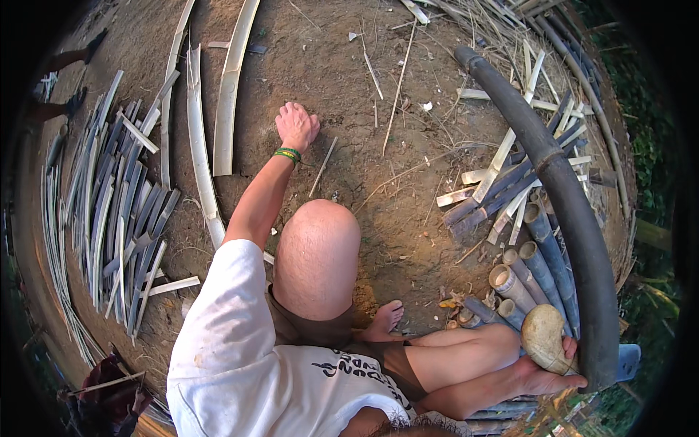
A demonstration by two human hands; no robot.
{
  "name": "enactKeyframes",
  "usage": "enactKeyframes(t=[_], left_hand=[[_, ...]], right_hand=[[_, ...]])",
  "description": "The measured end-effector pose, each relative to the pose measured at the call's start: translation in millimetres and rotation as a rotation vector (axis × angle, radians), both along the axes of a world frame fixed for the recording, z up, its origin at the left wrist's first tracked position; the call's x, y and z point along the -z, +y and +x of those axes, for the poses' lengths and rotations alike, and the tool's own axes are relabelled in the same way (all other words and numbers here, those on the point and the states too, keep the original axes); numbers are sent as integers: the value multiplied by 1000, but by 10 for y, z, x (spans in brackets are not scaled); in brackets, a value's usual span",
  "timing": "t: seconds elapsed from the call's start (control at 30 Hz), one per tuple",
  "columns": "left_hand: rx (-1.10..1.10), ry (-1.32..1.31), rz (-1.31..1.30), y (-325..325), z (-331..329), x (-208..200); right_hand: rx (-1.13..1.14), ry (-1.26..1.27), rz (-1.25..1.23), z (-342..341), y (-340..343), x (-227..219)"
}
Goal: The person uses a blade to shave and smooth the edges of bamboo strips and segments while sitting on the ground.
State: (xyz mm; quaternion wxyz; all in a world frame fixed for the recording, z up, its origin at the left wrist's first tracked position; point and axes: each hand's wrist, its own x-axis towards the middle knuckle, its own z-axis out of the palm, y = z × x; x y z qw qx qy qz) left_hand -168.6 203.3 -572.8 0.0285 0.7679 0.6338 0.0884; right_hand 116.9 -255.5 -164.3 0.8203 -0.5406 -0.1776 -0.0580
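My left hand [297,125], with a green-yellow band at the wrist, is stretched forward over the bare earth. Its fingers curl under, and whatever they hold, if anything, is hidden. Low at the right, my right hand [542,377] wraps the bulging tan handle [542,335] of what looks like a machete. Beyond the pole, a flat blue-grey blade [628,362] shows; its middle is hidden. A thick dark bamboo pole [564,197] runs from the upper right down beside that hand, bending in the view. Whether the hand touches the pole I cannot tell.
Split bamboo strips [120,211] lie heaped at the left. Long halved bamboo pieces [231,87] stretch ahead of them. Cut bamboo tubes [528,262] and more slats [502,175] are at the right. Another person [109,397] is at the lower left.
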Motion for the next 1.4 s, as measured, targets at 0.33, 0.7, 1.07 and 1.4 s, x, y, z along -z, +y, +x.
enactKeyframes(t=[0.33,0.7,1.07,1.4], left_hand=[[64,28,-100,40,295,-95],[-72,137,-234,618,-866,-41],[113,3,-317,-1547,-668,-215],[570,-723,50,-953,56,-3430]], right_hand=[[119,-8,-72,13,7,-41],[9,4,36,19,-7,-32],[-93,54,52,3,-57,8],[-34,-101,135,-359,540,-142]])
